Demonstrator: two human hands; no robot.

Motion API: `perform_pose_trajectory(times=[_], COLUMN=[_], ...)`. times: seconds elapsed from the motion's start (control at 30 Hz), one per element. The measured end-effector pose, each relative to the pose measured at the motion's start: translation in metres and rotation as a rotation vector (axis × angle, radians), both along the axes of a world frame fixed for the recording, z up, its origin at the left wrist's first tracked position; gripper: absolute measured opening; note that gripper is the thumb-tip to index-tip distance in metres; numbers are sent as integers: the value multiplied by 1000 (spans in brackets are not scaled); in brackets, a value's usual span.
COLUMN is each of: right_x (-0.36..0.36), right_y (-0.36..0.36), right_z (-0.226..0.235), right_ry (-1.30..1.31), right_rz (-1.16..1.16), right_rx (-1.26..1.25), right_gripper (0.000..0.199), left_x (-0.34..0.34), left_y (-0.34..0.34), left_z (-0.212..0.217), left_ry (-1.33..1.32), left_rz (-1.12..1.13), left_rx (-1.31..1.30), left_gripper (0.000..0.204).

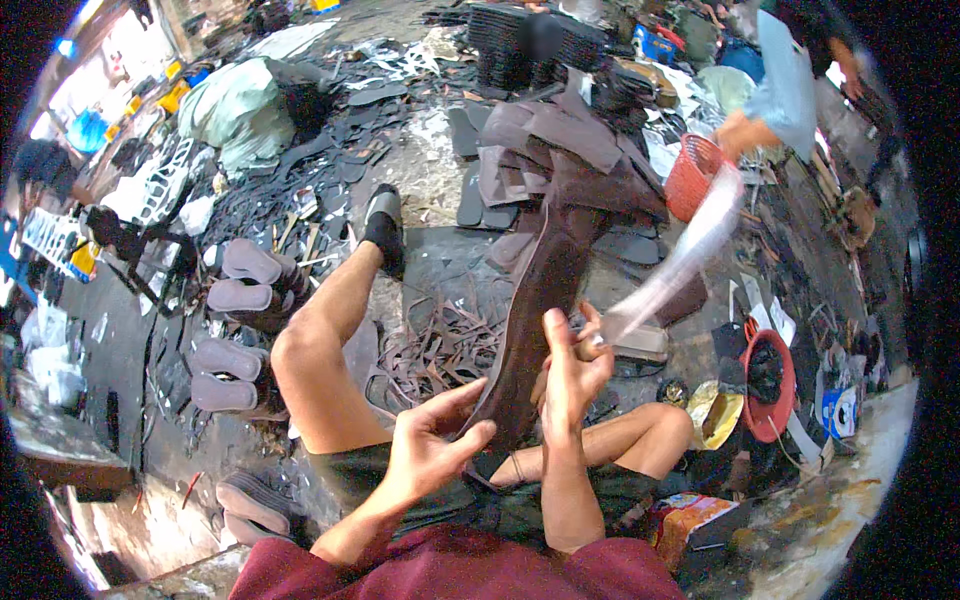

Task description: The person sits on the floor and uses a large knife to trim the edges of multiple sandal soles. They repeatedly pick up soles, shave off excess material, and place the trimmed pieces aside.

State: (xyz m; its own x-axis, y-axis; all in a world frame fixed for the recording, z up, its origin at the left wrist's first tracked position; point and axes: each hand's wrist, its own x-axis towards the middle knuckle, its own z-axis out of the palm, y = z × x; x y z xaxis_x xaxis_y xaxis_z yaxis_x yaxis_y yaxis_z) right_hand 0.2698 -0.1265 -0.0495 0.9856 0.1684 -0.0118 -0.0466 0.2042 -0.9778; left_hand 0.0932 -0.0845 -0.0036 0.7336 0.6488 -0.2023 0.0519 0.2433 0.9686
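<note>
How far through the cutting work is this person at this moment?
Done: a heap of thin dark offcut strips lies on the floor between the legs. In hand: the left hand steadies a long brown sheet while the right hand grips a motion-blurred blade beside it. Left: a pile of brown sheets waits behind.

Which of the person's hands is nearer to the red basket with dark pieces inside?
Right. The right hand is raised beside the brown strip, closer to the red basket; the left hand is lower, farther away.
</note>
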Motion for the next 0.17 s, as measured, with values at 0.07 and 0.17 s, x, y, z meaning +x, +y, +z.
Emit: perform_pose_trajectory(times=[0.07,0.17], right_x=[-24,-43], right_y=[-3,-17], right_z=[-1,-10], right_ry=[58,44], right_rz=[186,434], right_rx=[31,-83], right_gripper=[50,57], left_x=[11,10], left_y=[2,-1], left_z=[-17,-34], left_ry=[66,53], left_rz=[169,78], left_rx=[530,739], left_gripper=[49,50])
